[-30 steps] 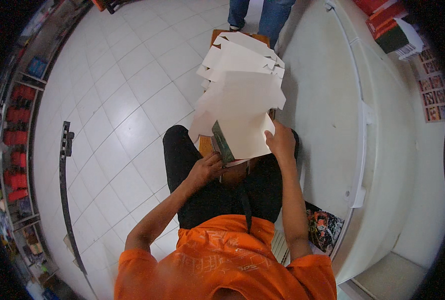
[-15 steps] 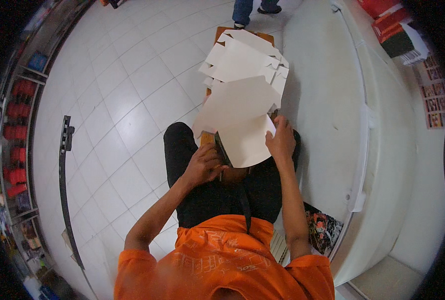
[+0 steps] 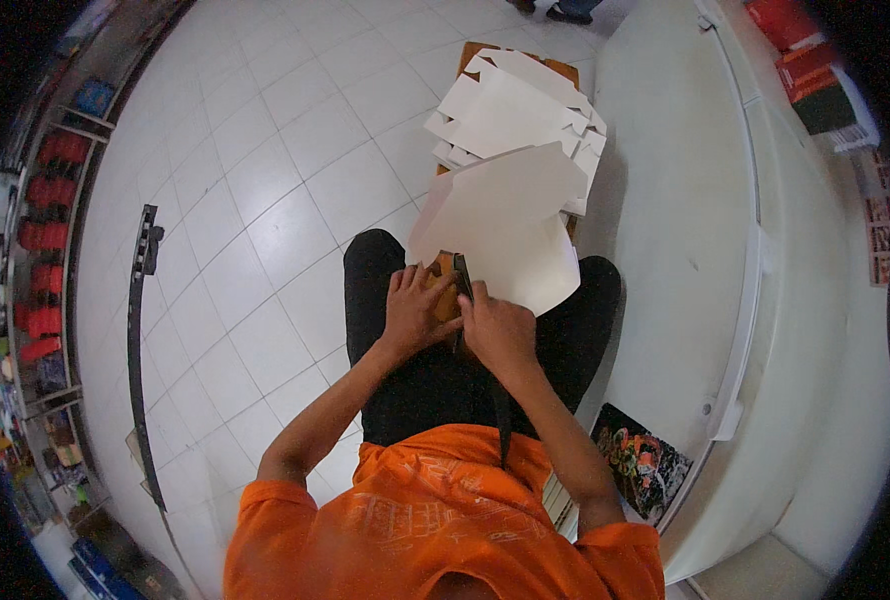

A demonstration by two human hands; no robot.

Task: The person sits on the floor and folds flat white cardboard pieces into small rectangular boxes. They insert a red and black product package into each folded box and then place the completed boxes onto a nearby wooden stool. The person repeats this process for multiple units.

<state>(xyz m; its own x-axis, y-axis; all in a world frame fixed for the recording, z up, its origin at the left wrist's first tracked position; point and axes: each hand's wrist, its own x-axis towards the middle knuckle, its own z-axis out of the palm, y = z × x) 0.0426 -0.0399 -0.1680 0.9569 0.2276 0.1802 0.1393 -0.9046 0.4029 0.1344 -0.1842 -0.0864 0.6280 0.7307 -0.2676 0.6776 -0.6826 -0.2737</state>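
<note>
A white flat cardboard box blank, its near part bent, leans over my knees. My left hand lies with fingers spread on a brown wooden surface at the blank's near left corner. Close beside it my right hand is closed at the near end of a dark, narrow tool, whose exact kind I cannot make out. My left thumb reaches toward the right hand. Beyond the blank, several more white box blanks lie in an uneven pile on a wooden stool.
A long white cabinet runs close along my right side. Shelves with red goods line the left, and a black upright strip stands nearer. A person's shoes show at the far edge, on the tiled floor.
My right hand has left the blank's right edge and come left to the dark tool. My left hand has shifted slightly up and spread its fingers. The person beyond has stepped farther away.
</note>
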